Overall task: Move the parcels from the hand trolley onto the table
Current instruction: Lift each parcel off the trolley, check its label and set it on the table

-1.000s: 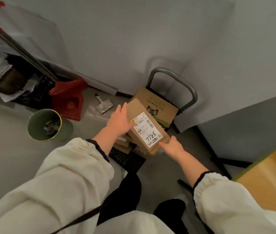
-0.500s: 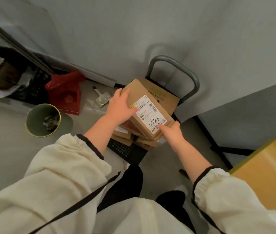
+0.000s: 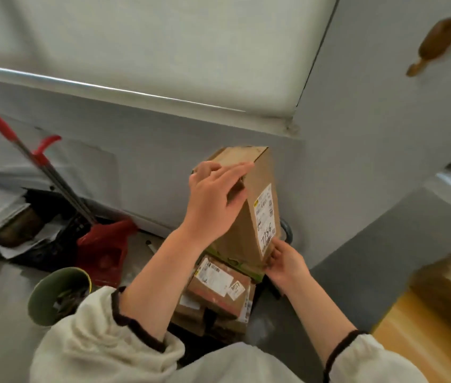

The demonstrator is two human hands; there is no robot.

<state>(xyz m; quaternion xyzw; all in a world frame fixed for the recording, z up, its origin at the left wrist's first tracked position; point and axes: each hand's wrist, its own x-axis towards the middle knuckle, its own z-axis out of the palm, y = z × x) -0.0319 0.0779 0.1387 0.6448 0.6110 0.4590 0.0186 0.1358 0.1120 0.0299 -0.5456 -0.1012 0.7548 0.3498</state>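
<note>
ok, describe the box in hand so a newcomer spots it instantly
Find the wall corner, then the parcel stack below it. Above the stack, left hand and right hand hold a tall brown box on end. Only it is off the stack, 7786 handwritten on its label.

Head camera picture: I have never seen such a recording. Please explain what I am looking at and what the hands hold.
There is no machine here. A person wears one wide camera on the head, so you look down along their cream sleeves. The left hand lies flat against the upper side of a tall cardboard parcel, and the right hand grips its lower corner; together they hold it nearly upright above the stack. Below it, more labelled parcels are stacked; of the hand trolley only a grey curved piece shows. At the lower right is the wooden table, with a blurred box on it. On the floor at left stand a green bin and a red dustpan.
</note>
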